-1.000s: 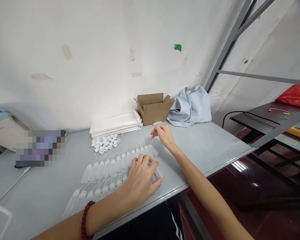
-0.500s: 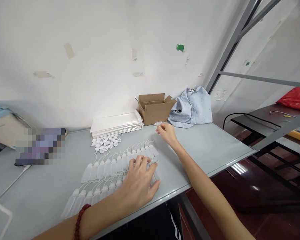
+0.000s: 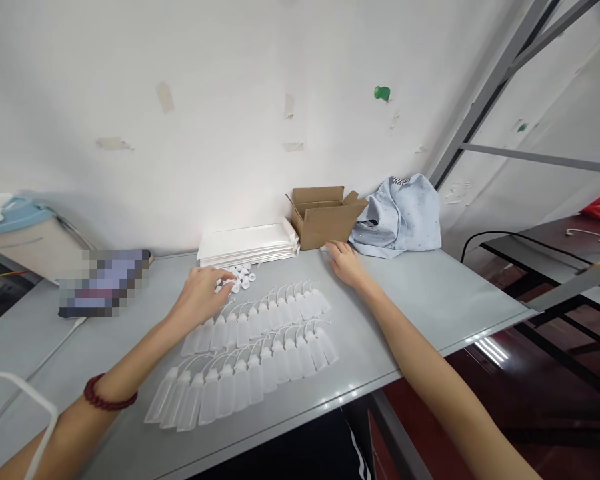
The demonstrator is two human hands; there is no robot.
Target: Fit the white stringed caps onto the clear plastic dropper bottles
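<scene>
My left hand (image 3: 203, 297) reaches over a small pile of white ring-shaped caps (image 3: 241, 279). Its thumb and forefinger are apart at the pile's near side, and the other fingers are partly hidden. Beside the cardboard box, my right hand (image 3: 349, 265) lies low over the table with fingers stretched out. A small whitish piece (image 3: 324, 248), partly covered, shows at its fingertips. Between my arms, two slanted rows of flat translucent squeeze bottles lie side by side: a back row (image 3: 255, 323) and a front row (image 3: 240, 387). Each bottle has a thin curved tube at its top.
Behind the caps lies a stack of white flat packets (image 3: 247, 243). An open cardboard box (image 3: 327, 223) and a light blue cloth (image 3: 405, 217) stand against the wall. At left are a blurred phone-like device (image 3: 105, 283) with a cable and a blue-lidded bin (image 3: 25, 233).
My left hand has moved from the bottles' right end back and left to the caps, uncovering the front row. My right hand has lowered, its fingers stretching out near the box. The view has shifted slightly.
</scene>
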